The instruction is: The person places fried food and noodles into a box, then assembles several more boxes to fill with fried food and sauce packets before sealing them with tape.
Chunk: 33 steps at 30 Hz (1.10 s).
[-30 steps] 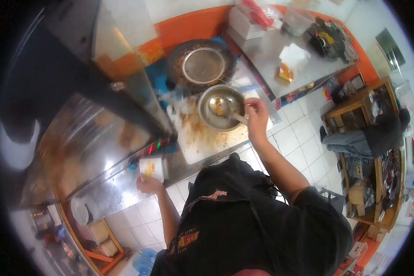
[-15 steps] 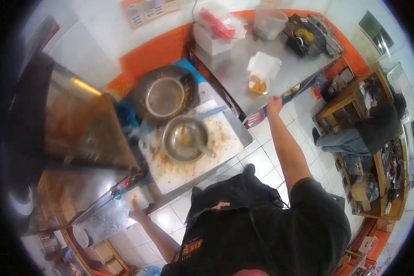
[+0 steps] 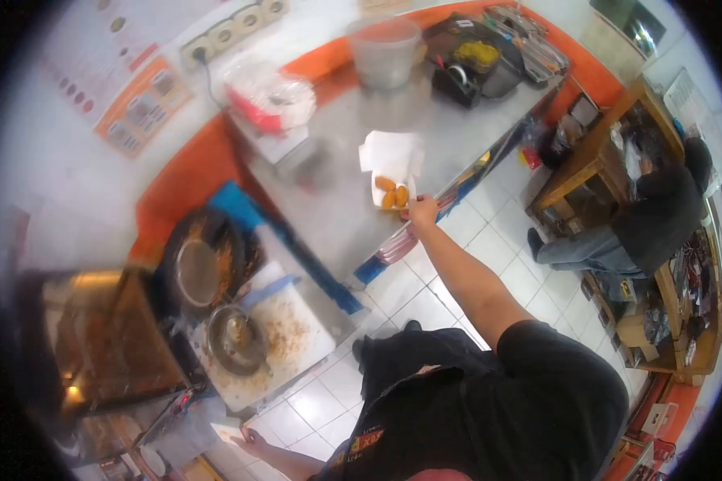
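An open white box point(image 3: 395, 152) with several brown fried pieces point(image 3: 390, 192) in it stands near the front edge of the metal table point(image 3: 321, 204). My right hand point(image 3: 423, 210) is closed at the box's lower right corner. Low on the left, my left hand point(image 3: 253, 441) grips a small white box point(image 3: 226, 434) beside the glass cabinet. Between my hands, a metal bowl point(image 3: 237, 341) sits on a crumb-covered white board point(image 3: 293, 325), with a blue-handled knife point(image 3: 271, 291) behind it.
A dark pan point(image 3: 237, 248) holds a round strainer point(image 3: 196, 272). On the metal table are a clear bucket point(image 3: 383, 56), a plastic-wrapped pack point(image 3: 273, 96) and a black bag point(image 3: 457, 84). Another person point(image 3: 658, 212) is by wooden shelves point(image 3: 594, 172) on the right.
The view has turned, so the table now lies nearer the middle. My right hand has come to the open box's corner. My left hand still holds the small white box.
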Available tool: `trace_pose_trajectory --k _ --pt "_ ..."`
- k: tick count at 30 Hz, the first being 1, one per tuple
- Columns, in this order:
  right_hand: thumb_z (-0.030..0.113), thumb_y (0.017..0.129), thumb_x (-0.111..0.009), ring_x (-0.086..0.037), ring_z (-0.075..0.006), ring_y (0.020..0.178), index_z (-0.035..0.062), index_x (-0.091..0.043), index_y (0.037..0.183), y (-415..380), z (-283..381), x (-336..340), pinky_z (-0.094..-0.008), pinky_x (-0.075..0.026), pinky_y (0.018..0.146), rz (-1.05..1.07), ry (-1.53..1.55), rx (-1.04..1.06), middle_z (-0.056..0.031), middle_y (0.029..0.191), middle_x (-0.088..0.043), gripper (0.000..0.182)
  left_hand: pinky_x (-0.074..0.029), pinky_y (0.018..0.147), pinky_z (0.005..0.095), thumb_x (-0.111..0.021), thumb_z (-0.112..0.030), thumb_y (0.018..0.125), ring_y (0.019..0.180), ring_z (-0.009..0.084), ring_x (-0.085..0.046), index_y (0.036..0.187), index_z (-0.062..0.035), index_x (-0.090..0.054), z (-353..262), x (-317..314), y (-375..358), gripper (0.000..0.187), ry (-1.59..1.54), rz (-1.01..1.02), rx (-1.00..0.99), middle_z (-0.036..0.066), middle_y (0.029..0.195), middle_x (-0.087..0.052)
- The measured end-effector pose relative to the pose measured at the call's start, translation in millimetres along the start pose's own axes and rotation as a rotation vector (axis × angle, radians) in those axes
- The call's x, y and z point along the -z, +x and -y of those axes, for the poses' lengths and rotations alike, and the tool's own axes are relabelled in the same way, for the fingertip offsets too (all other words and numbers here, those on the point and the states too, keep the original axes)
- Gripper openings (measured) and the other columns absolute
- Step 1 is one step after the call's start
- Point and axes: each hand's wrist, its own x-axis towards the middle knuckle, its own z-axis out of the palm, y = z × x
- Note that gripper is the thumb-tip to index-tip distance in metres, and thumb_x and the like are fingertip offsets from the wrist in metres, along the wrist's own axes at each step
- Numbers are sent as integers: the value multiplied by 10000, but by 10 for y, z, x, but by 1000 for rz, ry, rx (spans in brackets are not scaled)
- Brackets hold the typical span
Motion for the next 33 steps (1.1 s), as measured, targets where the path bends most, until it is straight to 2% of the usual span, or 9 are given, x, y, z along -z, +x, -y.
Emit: trace_pose_trajectory --k 1,3,6,12,16,20,22,24,33 --pt "100 752 -606 -674 -268 580 -60 -643 915 199 -19 82 -356 -557 527 -53 -14 47 -208 792 -665 231 -430 586 186 -593 -158 913 714 139 -566 1398 -20 -362 54 99 -67 555 -407 140 161 173 1003 -657" --pt "53 783 -569 -683 -279 621 -83 -613 963 318 340 313 -347 -576 532 -35 37 -22 -207 831 -652 230 -467 640 233 -547 -201 940 809 178 -596 1379 27 -367 337 90 -510 526 329 -77 -376 173 1034 -640" --pt "27 824 -534 -681 -262 639 -89 -589 1030 739 757 493 -324 -582 528 -29 64 -88 -186 860 -642 242 -495 775 323 -508 -258 953 977 251 -599 1358 35 -393 634 126 -1061 513 577 -39 -516 194 1144 -595" --pt "165 859 -563 -611 -155 602 -37 -619 1103 2023 936 756 -276 -512 521 19 209 -24 -137 860 -654 322 -487 818 348 -506 -250 951 1014 270 -590 1360 36 -389 1412 -1678 -2403 512 616 -57 -95 194 1164 -587" --pt "145 842 -576 -596 -150 618 0 -624 1047 2834 476 1123 -289 -503 543 -351 -150 520 -86 810 -628 255 -482 847 365 -505 -244 950 1039 282 -584 1361 37 -386 1790 -3020 -2969 511 463 92 259 195 1177 -581" --pt "92 836 -552 -564 -127 645 31 -622 958 3339 575 1890 -264 -477 548 -469 -30 306 -41 782 -614 153 -477 876 382 -505 -239 949 1064 295 -577 1361 37 -383 2016 -4146 -3199 511 336 283 531 195 1190 -576" --pt "59 820 -573 -636 -218 821 25 -643 953 3538 1089 2298 -338 -503 760 -524 43 263 -92 872 -664 154 -474 890 391 -504 -236 948 1076 301 -574 1362 38 -381 2115 -4696 -3216 511 270 380 629 196 1196 -573" --pt "27 813 -566 -620 -172 780 22 -633 944 3995 1432 2642 -309 -505 719 -591 108 446 -61 856 -645 148 -472 905 399 -504 -233 948 1088 307 -571 1362 38 -380 2259 -5385 -3190 511 213 502 701 196 1203 -570" --pt "112 859 -519 -567 -106 667 9 -640 901 6412 3730 2776 -242 -431 562 -297 167 640 -48 793 -627 164 -446 900 313 -659 -161 850 994 199 -589 1213 19 -550 3753 -7480 -3686 420 649 596 292 109 1117 -611"
